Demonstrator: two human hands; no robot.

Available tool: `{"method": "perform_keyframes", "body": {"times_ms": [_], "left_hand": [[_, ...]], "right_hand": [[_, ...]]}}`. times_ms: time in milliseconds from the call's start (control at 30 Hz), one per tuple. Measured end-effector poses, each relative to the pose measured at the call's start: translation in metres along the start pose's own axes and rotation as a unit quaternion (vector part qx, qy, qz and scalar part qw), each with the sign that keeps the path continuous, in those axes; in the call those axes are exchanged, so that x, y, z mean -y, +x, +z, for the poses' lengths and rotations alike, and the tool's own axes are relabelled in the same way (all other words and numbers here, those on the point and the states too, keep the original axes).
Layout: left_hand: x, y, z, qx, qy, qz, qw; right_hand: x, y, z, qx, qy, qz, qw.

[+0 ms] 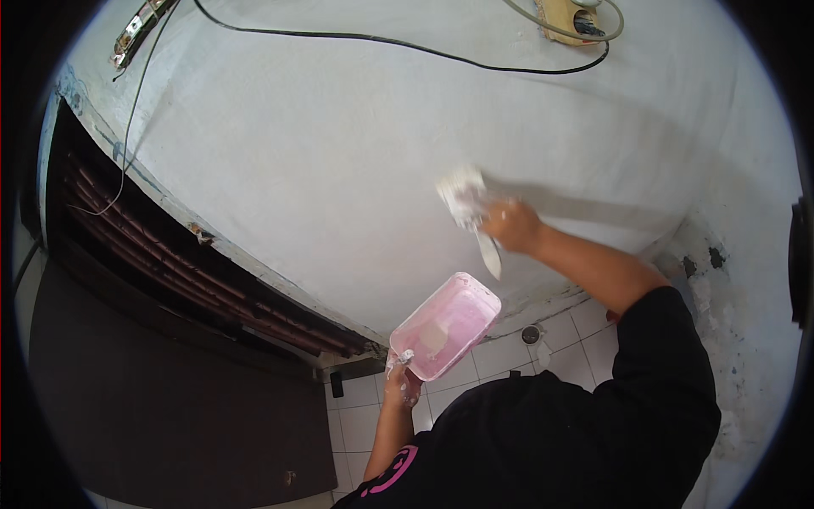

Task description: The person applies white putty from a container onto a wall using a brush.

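Observation:
A wide white paintbrush (462,191) is at the pale wall (322,161), bristles up and to the left, its handle slanting down. My right hand (512,226) is closed round it near the bristles, slightly blurred and spotted with white. Whether the bristles touch the wall is hard to tell. Lower down, my left hand (404,386) grips a shallow pink plastic tub (471,318) by its near left corner, fingers smeared with white. The tub is tilted, and a pale patch of paint lies on its bottom.
A black cable (365,36) loops across the upper wall to a wooden block with a socket (570,21). At left is a dark window frame (170,246) above a dark brown panel (178,382). A small round container (532,334) stands on the white tiled floor (500,355).

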State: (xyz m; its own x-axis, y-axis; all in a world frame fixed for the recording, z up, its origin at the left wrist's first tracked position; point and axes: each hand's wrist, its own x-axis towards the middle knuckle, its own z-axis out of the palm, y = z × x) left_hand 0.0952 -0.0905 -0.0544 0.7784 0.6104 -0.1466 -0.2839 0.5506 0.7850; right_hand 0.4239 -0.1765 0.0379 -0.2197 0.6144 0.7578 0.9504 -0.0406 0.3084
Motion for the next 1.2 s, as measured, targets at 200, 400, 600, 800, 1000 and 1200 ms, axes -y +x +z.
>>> {"method": "perform_keyframes", "body": {"times_ms": [200,400,600,800,1000,1200], "left_hand": [[-0.020,-0.007,-0.026,0.026,0.009,0.013,1.000],[-0.029,-0.002,-0.027,0.029,0.031,-0.015,0.999],[-0.042,-0.004,-0.029,0.055,0.036,-0.024,0.998],[-0.040,0.007,-0.033,0.059,0.045,-0.026,0.997],[-0.029,0.001,-0.048,0.014,0.042,-0.072,0.996],[-0.037,0.003,-0.041,0.034,0.019,-0.071,0.997]], "right_hand": [[-0.016,0.051,-0.041,-0.007,0.046,0.060,0.997],[-0.020,0.107,-0.060,-0.016,-0.031,0.072,0.997],[0.040,0.033,0.002,0.194,0.098,0.066,0.974],[-0.029,0.175,-0.086,-0.069,0.063,-0.001,0.996],[-0.004,0.156,-0.040,-0.009,-0.077,-0.040,0.996],[0.035,0.105,-0.010,0.268,0.076,-0.017,0.960]]}}
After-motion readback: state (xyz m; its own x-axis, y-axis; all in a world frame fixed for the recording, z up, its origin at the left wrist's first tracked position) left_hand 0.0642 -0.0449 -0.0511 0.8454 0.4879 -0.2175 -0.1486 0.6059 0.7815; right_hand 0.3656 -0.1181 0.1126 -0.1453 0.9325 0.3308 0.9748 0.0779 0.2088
